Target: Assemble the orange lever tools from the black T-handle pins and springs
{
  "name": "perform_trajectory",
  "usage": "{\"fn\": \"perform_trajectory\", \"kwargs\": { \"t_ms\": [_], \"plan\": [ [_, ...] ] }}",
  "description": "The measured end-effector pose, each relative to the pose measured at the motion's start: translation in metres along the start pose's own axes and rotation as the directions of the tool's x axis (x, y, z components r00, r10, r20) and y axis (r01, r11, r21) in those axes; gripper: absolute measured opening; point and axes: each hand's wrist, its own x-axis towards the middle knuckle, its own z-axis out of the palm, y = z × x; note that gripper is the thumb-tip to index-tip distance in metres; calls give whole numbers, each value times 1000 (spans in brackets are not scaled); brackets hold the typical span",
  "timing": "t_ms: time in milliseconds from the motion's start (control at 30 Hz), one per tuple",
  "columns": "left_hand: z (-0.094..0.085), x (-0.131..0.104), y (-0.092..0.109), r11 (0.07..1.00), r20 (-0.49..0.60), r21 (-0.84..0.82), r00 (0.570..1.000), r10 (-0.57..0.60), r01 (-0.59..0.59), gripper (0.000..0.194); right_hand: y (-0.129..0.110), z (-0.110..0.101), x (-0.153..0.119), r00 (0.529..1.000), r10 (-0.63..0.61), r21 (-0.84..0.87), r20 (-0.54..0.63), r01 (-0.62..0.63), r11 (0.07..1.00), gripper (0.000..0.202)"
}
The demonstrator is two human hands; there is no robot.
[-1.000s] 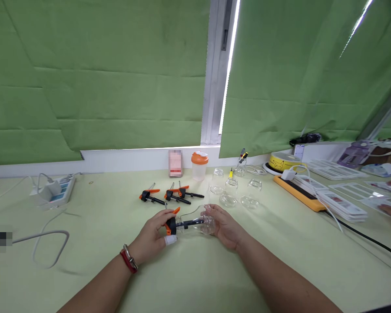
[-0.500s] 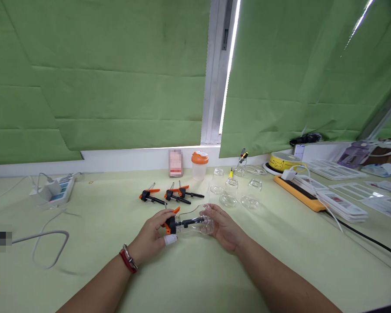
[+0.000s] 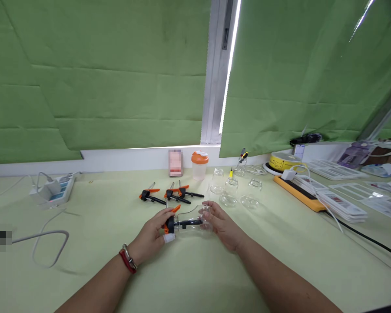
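A clear glass bottle (image 3: 190,214) lies sideways between my hands just above the table. My right hand (image 3: 227,227) is closed around its rounded end. On the neck end, my left hand (image 3: 151,230) grips an orange-and-black spout lid (image 3: 170,224), the thumb wrapped in white. A black stem from the lid runs inside the bottle. Beyond my hands lie three similar spout lids (image 3: 151,198) with black stems and thin spouts. Right of them stand three clear glass bottles (image 3: 228,198).
An orange-lidded cup (image 3: 199,167) and a pinkish box (image 3: 175,163) stand by the wall. A glass jar holding tools (image 3: 241,165) is behind the bottles. On the right are an orange power strip (image 3: 298,193) and white trays (image 3: 342,204); a white power strip (image 3: 57,191) lies left.
The bottle and lid have shifted slightly left along with my left hand. The fingers of my right hand have moved a little on the bottle's rounded end.
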Motion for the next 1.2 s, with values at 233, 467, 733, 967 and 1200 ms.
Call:
{"fn": "perform_trajectory", "kwargs": {
  "t_ms": [233, 467, 733, 967, 1200],
  "plan": [
    [-2, 0, 5, 1000, 23, 8, 1000, -5, 5, 47, 1, -5, 1, 999, 6, -43, 42, -4, 999, 42],
    [0, 0, 6, 1000, 42, -21, 999, 11, -10, 47, 2, -3, 3, 996, 87, -113, 0, -87, 990, 42],
    [3, -2, 12, 969, 54, -239, 997, -46, 58, 50, 6, -2, 5, 970, 234, -182, -62, -242, 953, 52],
    [8, 0, 27, 845, -79, -468, 940, -332, 259, 38, 11, 0, 7, 989, 145, -119, -6, -144, 982, 45],
    [11, 3, 28, 569, 20, -745, 864, -504, 349, 47, 12, 0, 6, 998, 29, -144, 54, -21, 989, 39]
  ]
}}
